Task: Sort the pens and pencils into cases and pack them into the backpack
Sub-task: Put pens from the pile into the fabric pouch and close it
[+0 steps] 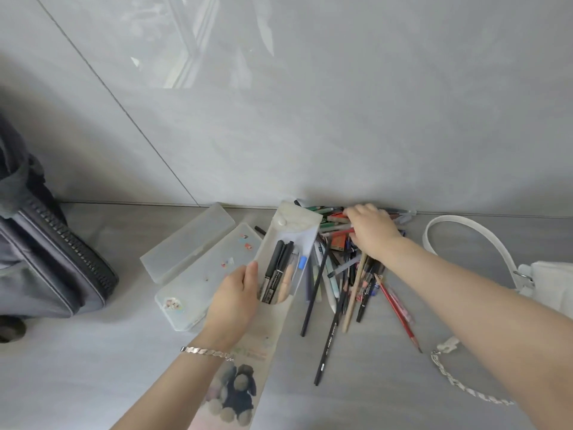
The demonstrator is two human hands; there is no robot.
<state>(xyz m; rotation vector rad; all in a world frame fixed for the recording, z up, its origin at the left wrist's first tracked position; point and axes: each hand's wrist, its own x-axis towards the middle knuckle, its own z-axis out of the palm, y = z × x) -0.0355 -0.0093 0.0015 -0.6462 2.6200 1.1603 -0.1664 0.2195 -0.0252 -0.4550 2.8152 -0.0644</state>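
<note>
From the head camera I am looking down at a grey floor (93, 367) where it is meeting a pale wall (310, 119). The left hand (235, 293), wearing a silver bracelet (206, 352) at the wrist, is gripping a soft pouch (297, 231) with a bear print. Its thumb is lying along the pouch's left edge and holding the mouth wide, with the snap flap folded back toward the wall. Several dark pens (276, 274) are sitting inside that mouth. The right hand (372, 231) is reaching into the loose pile of pens and pencils (341, 274) lying just right of the pouch against the wall. Its fingers are curling down among them, and I cannot tell whether they are pinching anything. A red pencil (398, 311) is lying at the pile's right edge. 2 frosted plastic cases (186, 243) are resting side by side left of the pouch, the nearer 1 carrying stickers and partly covered by the left hand. The grey backpack (52, 268) is standing well apart at the far left. A white bag (548, 280) with a strap and chain is lying on the right.
</note>
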